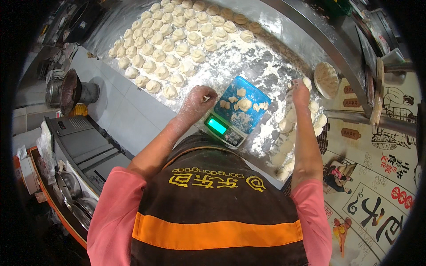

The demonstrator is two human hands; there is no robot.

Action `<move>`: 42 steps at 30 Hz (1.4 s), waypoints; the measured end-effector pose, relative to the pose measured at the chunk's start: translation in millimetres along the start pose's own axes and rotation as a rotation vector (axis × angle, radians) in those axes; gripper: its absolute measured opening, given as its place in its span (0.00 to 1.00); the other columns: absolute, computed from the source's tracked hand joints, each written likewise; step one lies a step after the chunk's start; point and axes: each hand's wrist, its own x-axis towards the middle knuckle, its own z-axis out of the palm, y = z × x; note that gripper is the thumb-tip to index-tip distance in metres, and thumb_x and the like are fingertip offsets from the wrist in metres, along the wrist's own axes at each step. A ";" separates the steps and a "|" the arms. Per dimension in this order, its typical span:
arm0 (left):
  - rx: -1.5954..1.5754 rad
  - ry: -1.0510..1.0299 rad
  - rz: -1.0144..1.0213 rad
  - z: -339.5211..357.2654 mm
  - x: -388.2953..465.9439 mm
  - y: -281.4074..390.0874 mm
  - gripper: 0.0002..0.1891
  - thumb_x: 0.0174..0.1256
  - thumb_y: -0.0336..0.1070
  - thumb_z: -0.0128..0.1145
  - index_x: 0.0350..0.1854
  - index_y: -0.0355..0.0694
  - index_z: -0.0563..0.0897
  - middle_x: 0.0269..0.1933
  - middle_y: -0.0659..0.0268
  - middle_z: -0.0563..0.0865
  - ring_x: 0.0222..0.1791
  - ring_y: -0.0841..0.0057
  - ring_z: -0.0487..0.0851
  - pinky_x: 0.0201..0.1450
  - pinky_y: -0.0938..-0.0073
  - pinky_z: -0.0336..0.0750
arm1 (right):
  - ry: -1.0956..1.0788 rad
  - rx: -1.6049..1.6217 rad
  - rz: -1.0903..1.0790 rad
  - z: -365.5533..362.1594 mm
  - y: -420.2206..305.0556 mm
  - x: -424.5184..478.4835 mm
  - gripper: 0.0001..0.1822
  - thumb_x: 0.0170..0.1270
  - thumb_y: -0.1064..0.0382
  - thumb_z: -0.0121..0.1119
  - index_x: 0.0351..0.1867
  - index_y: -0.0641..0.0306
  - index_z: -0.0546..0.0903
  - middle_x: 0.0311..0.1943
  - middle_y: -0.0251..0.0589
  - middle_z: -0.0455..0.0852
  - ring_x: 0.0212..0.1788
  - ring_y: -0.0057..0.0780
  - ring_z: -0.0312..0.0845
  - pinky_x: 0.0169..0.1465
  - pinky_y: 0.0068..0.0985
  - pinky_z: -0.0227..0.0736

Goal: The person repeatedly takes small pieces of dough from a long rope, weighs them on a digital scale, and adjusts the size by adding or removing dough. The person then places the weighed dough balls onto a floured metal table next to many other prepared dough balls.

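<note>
My left hand (199,99), dusted with flour, is curled just left of a digital scale (229,129) with a lit green display; a small pale bit shows within its curled fingers, perhaps dough. On the scale's blue plastic tray (258,94) lie a larger dough lump (244,105), several small scraps and loose flour. My right hand (300,92) is stretched out to the right side of the floured worktop, with its fingers at a pale dough piece (307,83). More dough pieces (285,126) lie on both sides of the right forearm, partly hidden by it.
Rows of shaped dough pieces (168,45) cover the upper left of the floured metal worktop (266,66). A round, floury bowl (326,80) stands at the right edge. At far left are a dark pan (70,92), a grey appliance (80,143) and metal bowls (68,186). A printed wall is at right.
</note>
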 end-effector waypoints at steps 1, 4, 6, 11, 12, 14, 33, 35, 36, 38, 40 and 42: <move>0.019 -0.004 -0.003 -0.2 0.1 0.0 0.05 0.55 0.30 0.61 0.34 0.37 0.83 0.34 0.58 0.84 0.37 0.64 0.81 0.41 0.67 0.76 | 0.010 0.022 0.002 -1.2 -0.7 -1.3 0.08 0.63 0.64 0.54 0.40 0.63 0.81 0.36 0.50 0.85 0.41 0.50 0.81 0.45 0.36 0.74; 0.053 -0.019 -0.038 -5.2 0.2 -2.4 0.07 0.57 0.29 0.61 0.38 0.36 0.83 0.35 0.59 0.84 0.36 0.68 0.82 0.41 0.70 0.77 | 0.061 0.026 0.014 -13.4 -12.3 -10.1 0.08 0.63 0.64 0.56 0.39 0.64 0.80 0.35 0.50 0.85 0.40 0.49 0.81 0.43 0.36 0.74; 0.038 -0.029 -0.088 -4.1 3.1 -4.0 0.09 0.59 0.28 0.61 0.42 0.37 0.82 0.36 0.62 0.84 0.36 0.74 0.82 0.40 0.73 0.76 | 0.133 0.132 -0.044 -14.6 -12.7 -17.1 0.06 0.61 0.63 0.58 0.36 0.61 0.80 0.30 0.50 0.85 0.34 0.49 0.81 0.38 0.38 0.73; -0.073 -0.089 -0.143 6.7 3.6 -16.2 0.09 0.59 0.28 0.60 0.42 0.36 0.82 0.35 0.63 0.85 0.35 0.79 0.81 0.40 0.75 0.76 | 0.022 0.409 0.001 -28.7 -62.1 -67.4 0.06 0.62 0.64 0.59 0.36 0.64 0.80 0.28 0.48 0.84 0.30 0.40 0.80 0.37 0.32 0.73; -0.025 -0.100 -0.135 9.8 4.4 -13.9 0.09 0.58 0.28 0.60 0.41 0.36 0.82 0.34 0.64 0.85 0.35 0.79 0.81 0.40 0.75 0.76 | 0.019 0.411 -0.012 -34.4 -81.6 -81.4 0.06 0.62 0.64 0.59 0.36 0.64 0.81 0.27 0.46 0.84 0.28 0.35 0.79 0.36 0.29 0.73; -0.008 -0.127 -0.153 14.3 4.6 -10.0 0.12 0.57 0.39 0.61 0.40 0.38 0.83 0.34 0.58 0.85 0.37 0.66 0.84 0.42 0.68 0.77 | -0.032 0.425 0.031 -33.4 -100.0 -105.9 0.06 0.63 0.65 0.58 0.36 0.64 0.81 0.27 0.44 0.84 0.29 0.29 0.79 0.36 0.26 0.72; 0.275 -0.124 0.215 39.0 17.7 0.9 0.11 0.56 0.38 0.51 0.37 0.38 0.79 0.36 0.52 0.82 0.40 0.53 0.80 0.45 0.57 0.73 | -0.167 0.456 -0.083 -31.4 -149.8 -159.8 0.06 0.61 0.66 0.58 0.38 0.64 0.80 0.32 0.47 0.85 0.34 0.40 0.82 0.40 0.30 0.75; 0.283 -0.221 0.227 38.9 27.9 0.1 0.11 0.56 0.36 0.51 0.38 0.38 0.79 0.39 0.52 0.82 0.42 0.53 0.80 0.47 0.57 0.73 | -0.194 0.413 -0.137 -30.1 -165.6 -159.7 0.06 0.60 0.66 0.57 0.37 0.63 0.79 0.33 0.48 0.83 0.36 0.46 0.81 0.41 0.35 0.74; 0.288 -0.268 0.233 38.2 32.8 1.1 0.11 0.56 0.35 0.51 0.39 0.38 0.79 0.40 0.52 0.83 0.44 0.53 0.80 0.48 0.57 0.73 | -0.184 0.375 -0.187 -22.9 -168.7 -158.1 0.06 0.60 0.67 0.57 0.38 0.63 0.79 0.34 0.49 0.83 0.36 0.47 0.80 0.40 0.37 0.74; 0.280 -0.331 0.258 37.7 41.7 3.6 0.11 0.55 0.34 0.51 0.39 0.39 0.80 0.41 0.52 0.83 0.45 0.52 0.80 0.49 0.57 0.73 | -0.155 0.297 -0.251 -15.6 -177.5 -154.9 0.06 0.60 0.67 0.55 0.39 0.62 0.77 0.34 0.50 0.82 0.37 0.50 0.79 0.40 0.41 0.73; 0.350 -0.373 0.293 37.3 48.4 4.4 0.11 0.56 0.32 0.52 0.41 0.42 0.81 0.42 0.53 0.83 0.47 0.54 0.80 0.49 0.57 0.74 | -0.158 0.154 -0.238 -10.6 -186.3 -149.3 0.07 0.60 0.67 0.53 0.39 0.60 0.79 0.35 0.50 0.83 0.37 0.50 0.80 0.39 0.40 0.73; 0.485 -0.473 0.300 36.3 54.7 10.0 0.10 0.56 0.32 0.53 0.41 0.42 0.81 0.41 0.52 0.83 0.47 0.55 0.80 0.48 0.58 0.75 | -0.109 0.032 -0.290 -2.5 -190.3 -146.1 0.04 0.59 0.67 0.51 0.34 0.62 0.76 0.30 0.49 0.80 0.34 0.48 0.80 0.35 0.42 0.74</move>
